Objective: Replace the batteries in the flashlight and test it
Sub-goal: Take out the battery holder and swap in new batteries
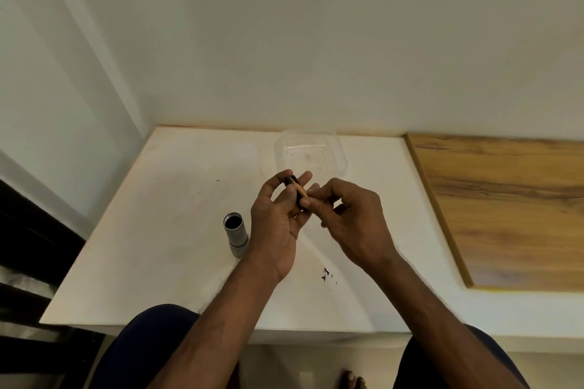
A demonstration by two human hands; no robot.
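A silver flashlight body [235,232] stands on the white table [158,246], its open dark end up, just left of my left wrist. My left hand [278,215] holds a small black battery holder [289,181] between thumb and fingers above the table. My right hand [350,218] pinches the near end of a copper-and-black battery [300,191] that lies against the holder. The two hands touch at the fingertips.
A clear plastic tray [311,151] sits at the back of the table near the wall. A wooden board [505,205] covers the right side. Small dark specks [325,273] lie on the table near my right forearm. My knees and toes show below the front edge.
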